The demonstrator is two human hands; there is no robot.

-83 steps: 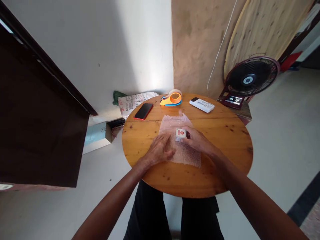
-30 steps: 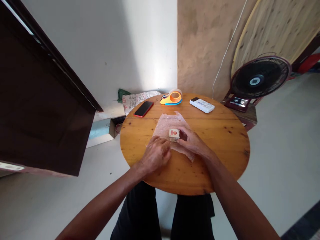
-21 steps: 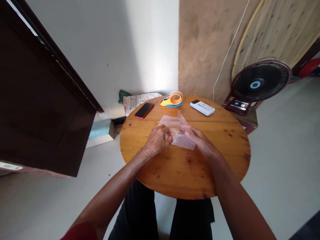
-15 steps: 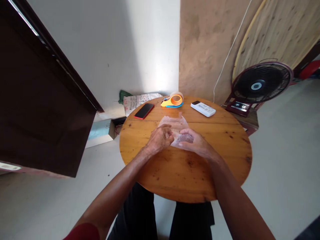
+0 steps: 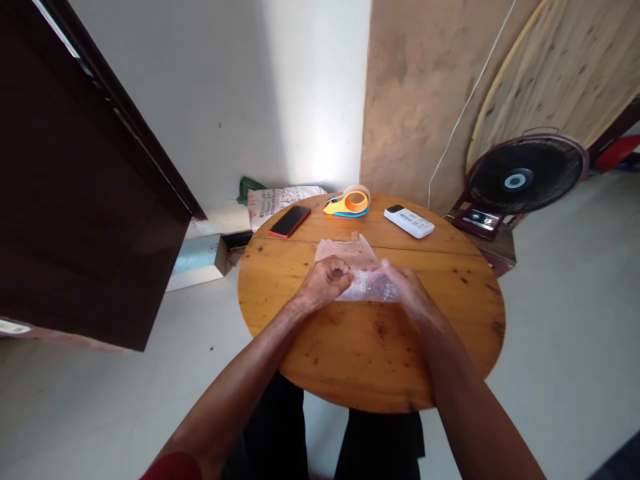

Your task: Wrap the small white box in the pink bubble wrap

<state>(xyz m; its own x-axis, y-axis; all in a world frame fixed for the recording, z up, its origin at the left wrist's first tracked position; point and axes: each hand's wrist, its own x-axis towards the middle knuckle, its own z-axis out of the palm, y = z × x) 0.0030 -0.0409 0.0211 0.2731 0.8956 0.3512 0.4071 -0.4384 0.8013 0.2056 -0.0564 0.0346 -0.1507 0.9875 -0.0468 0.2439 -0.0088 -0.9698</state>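
Observation:
A sheet of clear bubble wrap [image 5: 367,285] lies on the round wooden table [image 5: 350,360], partly folded over at its near side. My left hand [image 5: 327,281] is at the sheet's left edge, thumb and forefinger curled together; whatever they pinch is too small to make out. Over the right part of the wrap is my right hand [image 5: 406,287], smeared by motion, so its fingers cannot be read clearly. Something purplish shows faintly through the wrap beside it.
Along the table's back are a red-edged phone [image 5: 291,221], an orange and blue tape dispenser [image 5: 349,201] and a white device [image 5: 410,221]. A fan [image 5: 517,181] stands to the right. A dark door [image 5: 85,180] is at the left.
My right hand has moved slightly to the right and more of the wrap shows between the hands. My left hand stays near the wrap's left edge.

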